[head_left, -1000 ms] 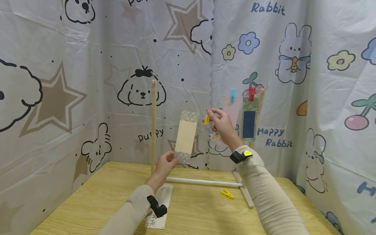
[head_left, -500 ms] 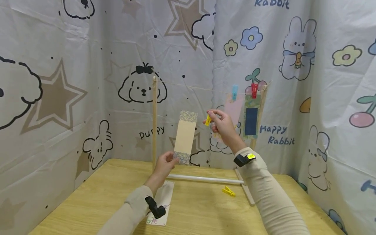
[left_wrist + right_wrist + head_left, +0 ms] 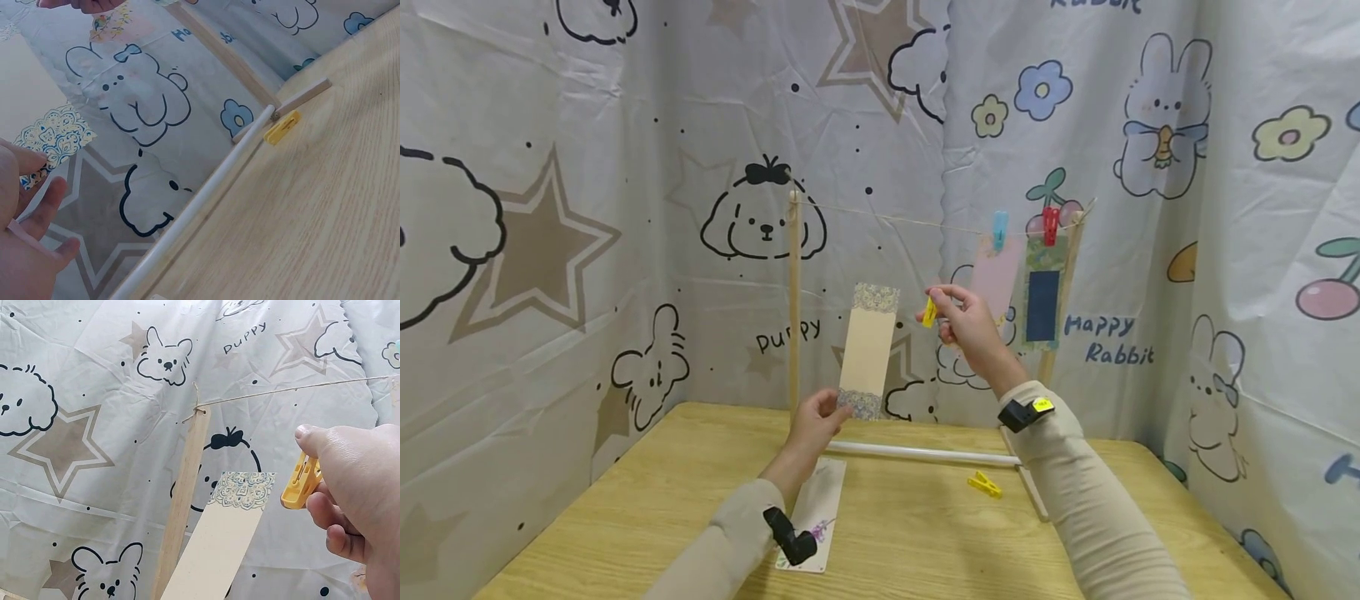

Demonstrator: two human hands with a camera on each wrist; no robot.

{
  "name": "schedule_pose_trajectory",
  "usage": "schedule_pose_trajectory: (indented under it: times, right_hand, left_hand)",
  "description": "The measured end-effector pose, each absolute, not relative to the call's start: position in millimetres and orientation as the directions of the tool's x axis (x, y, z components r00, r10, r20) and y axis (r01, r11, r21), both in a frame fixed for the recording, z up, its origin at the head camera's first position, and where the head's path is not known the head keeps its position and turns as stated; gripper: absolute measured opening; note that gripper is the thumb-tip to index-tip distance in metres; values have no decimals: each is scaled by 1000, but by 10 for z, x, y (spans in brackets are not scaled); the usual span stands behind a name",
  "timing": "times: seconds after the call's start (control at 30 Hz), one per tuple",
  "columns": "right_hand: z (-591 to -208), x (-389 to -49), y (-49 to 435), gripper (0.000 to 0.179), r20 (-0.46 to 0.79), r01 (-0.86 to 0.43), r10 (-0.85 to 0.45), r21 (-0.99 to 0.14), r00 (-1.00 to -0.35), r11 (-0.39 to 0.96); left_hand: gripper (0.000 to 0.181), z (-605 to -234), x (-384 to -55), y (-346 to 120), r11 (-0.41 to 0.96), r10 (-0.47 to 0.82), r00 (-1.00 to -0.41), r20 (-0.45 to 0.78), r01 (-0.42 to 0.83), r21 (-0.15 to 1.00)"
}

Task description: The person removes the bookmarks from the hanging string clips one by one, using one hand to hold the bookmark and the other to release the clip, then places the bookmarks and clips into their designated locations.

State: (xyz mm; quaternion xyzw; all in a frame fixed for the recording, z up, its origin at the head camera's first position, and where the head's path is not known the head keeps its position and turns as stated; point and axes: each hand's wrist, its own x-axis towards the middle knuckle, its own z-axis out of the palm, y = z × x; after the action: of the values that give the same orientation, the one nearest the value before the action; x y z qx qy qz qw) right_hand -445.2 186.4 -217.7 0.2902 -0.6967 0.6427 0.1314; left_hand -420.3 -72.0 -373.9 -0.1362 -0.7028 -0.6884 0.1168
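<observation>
My left hand pinches the lower end of a cream bookmark with lacy patterned bands at both ends. The bookmark stands nearly upright, tilted a little, below the string. To its right, my right hand holds a yellow clothespin between thumb and fingers, apart from the bookmark. In the left wrist view, fingers overlap the patterned lower band. On the string at the right hang a pink bookmark under a blue clothespin and a green and navy bookmark under a red clothespin.
Wooden posts, the left one fully seen, carry the string above a white rod. A second yellow clothespin lies on the wooden table. A floral white bookmark lies partly under my left forearm. Printed curtains enclose the table.
The head view has shifted slightly, moving the frame and string upward in it. The bookmark and both hands keep nearly the same places, the bookmark moving slightly left.
</observation>
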Motion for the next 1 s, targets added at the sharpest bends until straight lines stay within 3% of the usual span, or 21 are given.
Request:
schedule_pose_trajectory:
  times: [0.4,0.63,1.0]
  right_hand:
    - [-2273,-4420,1849,45,536,-543,-236,-839,-811,-39]
    - [-2325,-4415,1853,45,541,-558,-232,-830,-808,7]
    - [-2412,-4415,1851,47,525,-543,-241,-840,-816,9]
  left_hand:
    - [20,-3787,-4137,-751,11,23,-930,367,367,930]
    - [22,-3859,-4101,-736,-21,36,-933,359,358,933]
    - [22,-3938,-4073,-722,38,37,-921,388,389,920]
